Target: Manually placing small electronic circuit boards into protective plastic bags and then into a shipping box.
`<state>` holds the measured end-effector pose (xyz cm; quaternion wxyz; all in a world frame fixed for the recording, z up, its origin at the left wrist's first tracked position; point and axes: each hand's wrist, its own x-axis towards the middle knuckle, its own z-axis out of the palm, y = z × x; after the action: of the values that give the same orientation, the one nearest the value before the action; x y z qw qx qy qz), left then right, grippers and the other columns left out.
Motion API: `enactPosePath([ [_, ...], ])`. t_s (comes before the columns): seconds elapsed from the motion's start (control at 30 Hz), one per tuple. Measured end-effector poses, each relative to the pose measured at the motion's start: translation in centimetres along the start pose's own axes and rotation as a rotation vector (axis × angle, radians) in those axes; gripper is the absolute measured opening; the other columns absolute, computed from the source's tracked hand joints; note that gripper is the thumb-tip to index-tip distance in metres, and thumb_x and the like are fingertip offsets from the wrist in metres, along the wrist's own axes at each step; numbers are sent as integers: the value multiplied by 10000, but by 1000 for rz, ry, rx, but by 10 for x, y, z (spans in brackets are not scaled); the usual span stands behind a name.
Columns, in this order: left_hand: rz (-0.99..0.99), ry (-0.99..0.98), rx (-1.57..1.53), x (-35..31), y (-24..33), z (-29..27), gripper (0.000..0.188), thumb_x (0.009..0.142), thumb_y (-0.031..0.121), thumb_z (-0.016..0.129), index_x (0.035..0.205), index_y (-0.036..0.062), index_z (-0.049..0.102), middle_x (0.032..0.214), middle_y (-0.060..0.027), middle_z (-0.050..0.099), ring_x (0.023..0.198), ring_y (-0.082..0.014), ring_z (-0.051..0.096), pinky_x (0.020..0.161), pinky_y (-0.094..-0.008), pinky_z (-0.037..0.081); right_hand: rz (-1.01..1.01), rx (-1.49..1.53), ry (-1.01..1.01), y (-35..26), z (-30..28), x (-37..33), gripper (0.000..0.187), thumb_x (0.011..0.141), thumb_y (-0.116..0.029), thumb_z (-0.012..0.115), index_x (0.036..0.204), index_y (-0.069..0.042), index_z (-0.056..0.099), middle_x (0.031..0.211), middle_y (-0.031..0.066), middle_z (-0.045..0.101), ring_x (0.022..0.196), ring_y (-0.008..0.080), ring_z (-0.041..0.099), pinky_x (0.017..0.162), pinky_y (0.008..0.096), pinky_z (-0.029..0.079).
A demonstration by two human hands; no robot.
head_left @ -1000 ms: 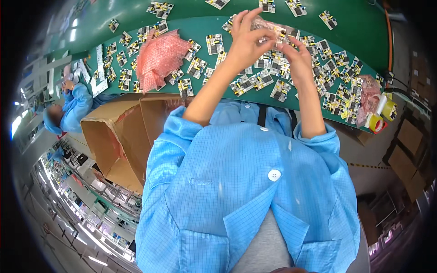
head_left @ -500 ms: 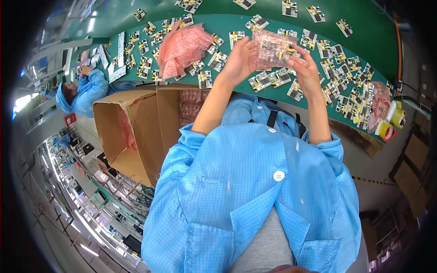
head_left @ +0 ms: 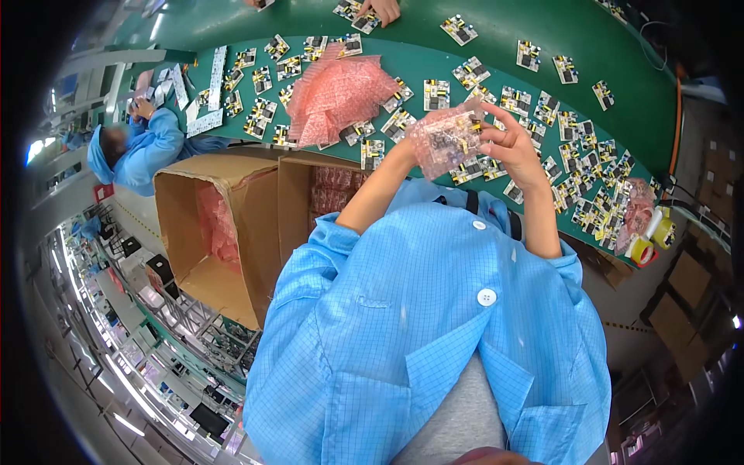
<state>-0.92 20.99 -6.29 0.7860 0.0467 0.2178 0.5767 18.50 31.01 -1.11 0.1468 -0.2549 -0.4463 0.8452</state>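
Bubble bag with a board inside, held above the near tabletop edge; right hand fingers pinching it, left hand mostly hidden behind, grip unclear.

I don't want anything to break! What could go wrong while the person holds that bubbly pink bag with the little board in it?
The pink bubble bag sits between the left hand and right hand, above the table's near edge. If a hand loosens, it might fall off the table.

Small circuit boards crowd the green table below, so a lowered arm could knock some.

The open cardboard box stands close by the left elbow and could get bumped.
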Motion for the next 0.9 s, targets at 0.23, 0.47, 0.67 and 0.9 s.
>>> enactPosePath([
  [0.23, 30, 91, 208, -13, 10, -14, 324, 956, 122, 581, 1269, 38, 595, 1149, -74, 677, 967, -156, 672, 826, -298, 575, 50, -25, 14, 2, 20, 9, 767, 777, 20, 729, 1454, -19, 370, 947, 38, 710, 1086, 144, 603, 994, 302, 440],
  [0.47, -60, 158, 64, -6, 5, -40, 285, 995, 197, 535, 1229, 49, 605, 1051, -41, 680, 903, -148, 673, 792, -291, 572, 113, -101, 19, 9, 27, 16, 789, 783, 54, 697, 1473, -63, 333, 1010, 60, 689, 981, 128, 634, 937, 279, 460],
  [0.67, -153, 10, -91, -7, 0, -48, 266, 954, 189, 598, 1183, 55, 602, 1078, -49, 679, 941, -151, 681, 806, -294, 588, 117, -251, -28, 8, 25, 15, 803, 792, 60, 693, 1484, -76, 308, 1027, 68, 682, 966, 145, 642, 885, 297, 494],
  [0.9, 38, 340, 296, 0, 1, -36, 366, 1001, 336, 517, 1200, 36, 578, 1090, -87, 670, 945, -205, 673, 829, -354, 567, 134, -59, 41, 35, 9, 23, 733, 804, 51, 716, 1436, -54, 361, 1040, 107, 702, 959, 158, 664, 868, 294, 519],
])
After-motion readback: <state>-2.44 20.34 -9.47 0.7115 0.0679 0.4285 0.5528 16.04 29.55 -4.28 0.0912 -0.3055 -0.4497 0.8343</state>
